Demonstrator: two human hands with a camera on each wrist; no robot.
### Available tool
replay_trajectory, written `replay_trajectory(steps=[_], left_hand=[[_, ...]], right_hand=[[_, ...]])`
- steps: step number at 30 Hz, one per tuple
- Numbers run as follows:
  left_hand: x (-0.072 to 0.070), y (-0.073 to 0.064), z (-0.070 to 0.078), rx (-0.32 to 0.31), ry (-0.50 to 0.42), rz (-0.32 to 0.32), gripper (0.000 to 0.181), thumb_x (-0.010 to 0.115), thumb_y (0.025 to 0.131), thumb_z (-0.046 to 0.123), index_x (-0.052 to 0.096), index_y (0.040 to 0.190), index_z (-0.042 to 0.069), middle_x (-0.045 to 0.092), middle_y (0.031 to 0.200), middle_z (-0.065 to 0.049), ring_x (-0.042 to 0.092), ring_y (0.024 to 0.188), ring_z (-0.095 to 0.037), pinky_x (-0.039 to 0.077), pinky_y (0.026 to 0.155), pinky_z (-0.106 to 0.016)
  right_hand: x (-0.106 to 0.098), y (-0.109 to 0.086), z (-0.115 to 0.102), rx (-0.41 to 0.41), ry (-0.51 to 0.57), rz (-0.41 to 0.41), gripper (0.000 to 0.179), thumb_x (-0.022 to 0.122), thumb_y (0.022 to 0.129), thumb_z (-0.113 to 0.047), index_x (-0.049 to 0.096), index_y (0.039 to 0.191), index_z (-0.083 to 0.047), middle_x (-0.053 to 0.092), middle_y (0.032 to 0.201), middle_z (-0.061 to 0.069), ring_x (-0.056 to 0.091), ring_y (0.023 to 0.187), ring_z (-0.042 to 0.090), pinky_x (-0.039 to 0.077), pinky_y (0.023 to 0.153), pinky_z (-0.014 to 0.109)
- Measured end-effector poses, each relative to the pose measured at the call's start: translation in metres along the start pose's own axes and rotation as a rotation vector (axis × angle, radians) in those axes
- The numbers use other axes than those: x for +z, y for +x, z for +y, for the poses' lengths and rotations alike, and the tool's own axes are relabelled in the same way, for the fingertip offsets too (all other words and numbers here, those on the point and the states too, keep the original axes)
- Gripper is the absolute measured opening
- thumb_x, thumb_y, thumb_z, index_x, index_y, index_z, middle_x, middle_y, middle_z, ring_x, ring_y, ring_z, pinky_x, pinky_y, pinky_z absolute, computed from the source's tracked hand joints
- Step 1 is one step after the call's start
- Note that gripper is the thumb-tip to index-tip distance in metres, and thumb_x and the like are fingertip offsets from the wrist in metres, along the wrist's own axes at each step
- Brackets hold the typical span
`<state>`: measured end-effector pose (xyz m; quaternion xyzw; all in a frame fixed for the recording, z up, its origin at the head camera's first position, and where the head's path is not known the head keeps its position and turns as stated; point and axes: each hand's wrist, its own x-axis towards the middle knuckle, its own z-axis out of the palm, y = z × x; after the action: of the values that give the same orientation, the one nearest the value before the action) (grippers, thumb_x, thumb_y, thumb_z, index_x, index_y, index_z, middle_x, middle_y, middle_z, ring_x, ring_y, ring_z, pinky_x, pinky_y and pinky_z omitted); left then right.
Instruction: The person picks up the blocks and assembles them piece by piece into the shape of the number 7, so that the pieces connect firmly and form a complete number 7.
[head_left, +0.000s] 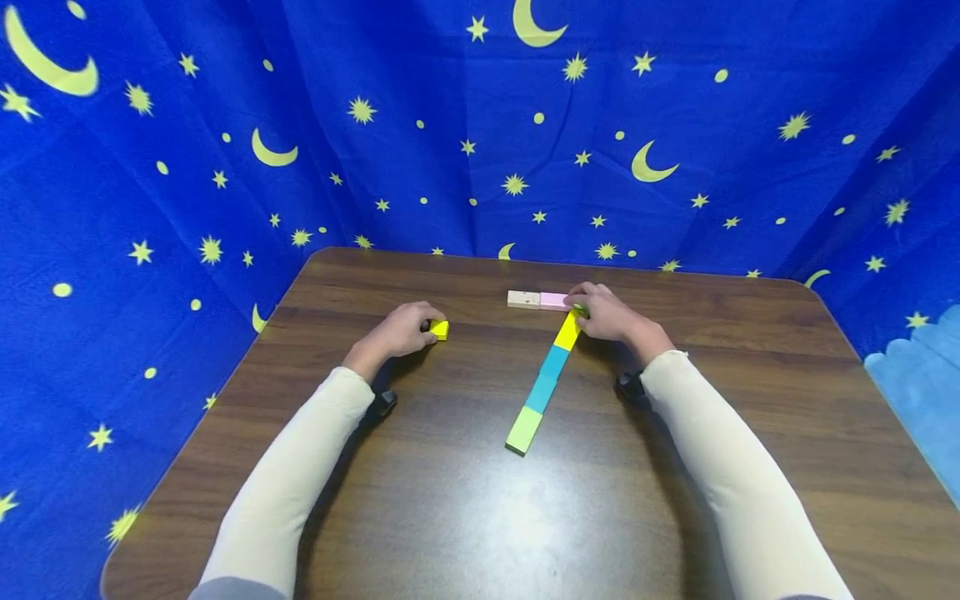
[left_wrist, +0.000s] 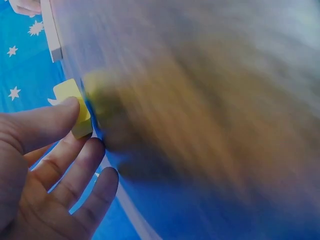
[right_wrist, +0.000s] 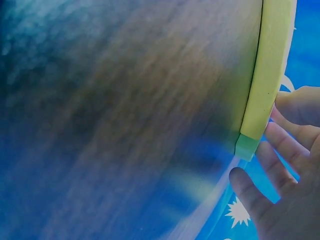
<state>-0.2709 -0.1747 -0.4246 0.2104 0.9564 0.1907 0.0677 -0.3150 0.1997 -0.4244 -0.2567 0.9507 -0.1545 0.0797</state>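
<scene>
My left hand (head_left: 408, 327) pinches a small yellow block (head_left: 439, 330) between thumb and fingers, close over the table on the left. In the left wrist view the thumb lies on the face of that yellow block (left_wrist: 73, 109). My right hand (head_left: 606, 312) has thumb and fingers bent round a green block (head_left: 578, 308), mostly covered, at the far end of a slanting row. The right wrist view shows this green block (right_wrist: 246, 147) against a yellow block (right_wrist: 270, 65), fingertips right beside them. The row runs nearer through yellow (head_left: 567, 331), two blue blocks (head_left: 547, 379) and light green (head_left: 524, 429).
A pink block (head_left: 553, 301) and a pale wooden block (head_left: 522, 299) lie end to end, leading left from the row's far end. All stand on a brown wooden table (head_left: 420, 500). A blue curtain (head_left: 420, 167) with moons and stars hangs behind the table and along its left.
</scene>
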Motion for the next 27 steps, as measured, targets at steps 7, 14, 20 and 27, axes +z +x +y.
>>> replay_trajectory(steps=[7,14,20,27], left_hand=[[0.002,0.025,0.009,-0.038,-0.029,0.032,0.037,0.067,0.09,0.008,0.066,0.127,0.003,0.067,0.122,-0.017,0.063,0.106,-0.031,0.051,0.097,-0.044],[0.01,0.047,0.015,-0.137,-0.127,0.058,0.04,0.066,0.091,0.011,0.063,0.13,0.004,0.063,0.129,-0.018,0.059,0.114,-0.032,0.048,0.104,-0.043],[0.018,0.052,0.015,-0.18,-0.216,0.124,0.038,0.067,0.091,0.008,0.065,0.129,0.004,0.062,0.129,-0.018,0.059,0.114,-0.033,0.048,0.103,-0.043],[0.021,0.055,0.015,-0.207,-0.255,0.157,0.039,0.068,0.091,0.011,0.065,0.129,0.006,0.062,0.132,-0.016,0.059,0.117,-0.032,0.048,0.105,-0.043]], right_hand=[[-0.004,0.0,-0.001,0.005,0.001,0.009,0.044,0.055,0.093,-0.008,0.057,0.137,-0.001,0.045,0.147,0.022,0.04,0.133,0.041,0.037,0.113,0.056],[0.001,-0.002,-0.001,0.008,0.008,-0.004,0.044,0.055,0.094,-0.009,0.056,0.138,-0.002,0.044,0.148,0.021,0.04,0.133,0.039,0.038,0.113,0.055],[0.003,0.0,-0.001,-0.002,-0.005,0.02,0.045,0.056,0.093,-0.008,0.057,0.137,-0.001,0.046,0.146,0.022,0.042,0.131,0.04,0.039,0.111,0.054],[0.002,0.0,-0.001,0.011,-0.005,0.009,0.045,0.056,0.094,-0.009,0.056,0.138,-0.002,0.044,0.147,0.021,0.041,0.132,0.039,0.039,0.112,0.054]])
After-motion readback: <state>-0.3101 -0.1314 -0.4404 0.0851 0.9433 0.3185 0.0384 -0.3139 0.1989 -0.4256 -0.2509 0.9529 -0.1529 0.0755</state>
